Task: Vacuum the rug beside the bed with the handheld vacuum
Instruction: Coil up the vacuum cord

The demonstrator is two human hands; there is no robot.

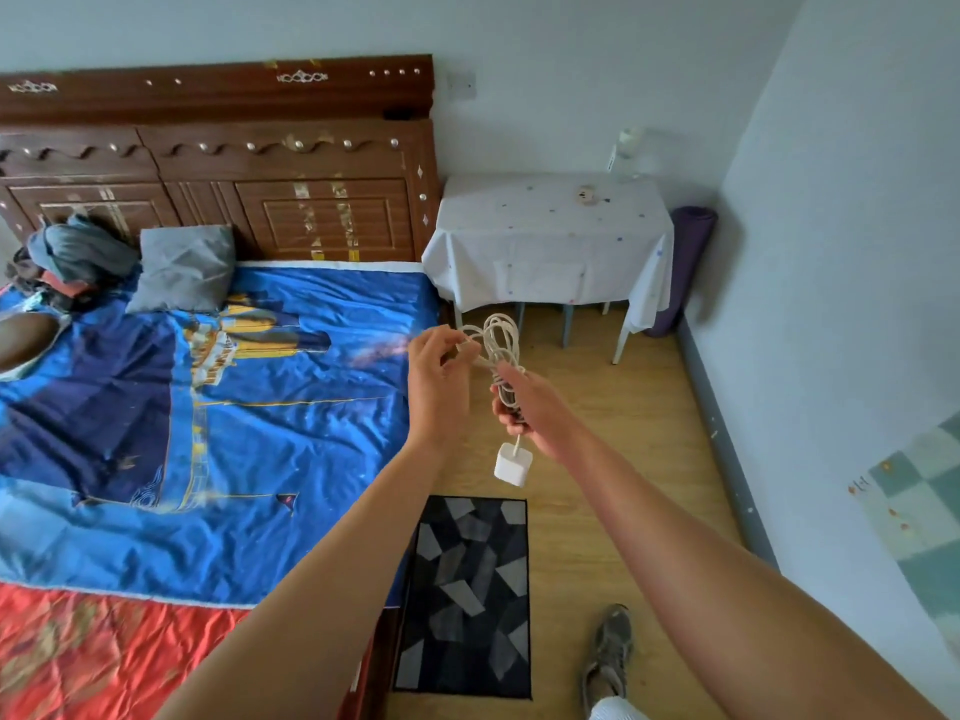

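The rug [467, 600], dark with grey angular patches, lies flat on the wooden floor [623, 407] right beside the bed [208, 407], under your outstretched arms. In the head view your left forearm crosses its near left corner. Your right grip [524, 402] is curled round a coiled white cable [501, 345], and a white plug block [511, 465] hangs from it in the air, seen just above the rug's far edge. Your left grip [436, 376] pinches a loop of the same cable. Your shoe [613, 652] stands on the floor just right of the rug. Farther off, a table [550, 226] under a white cloth stands beside the headboard, with a purple rolled mat [683, 267] upright at its right. A grey pillow [184, 267] and heaped clothes [72, 257] lie on the bed.
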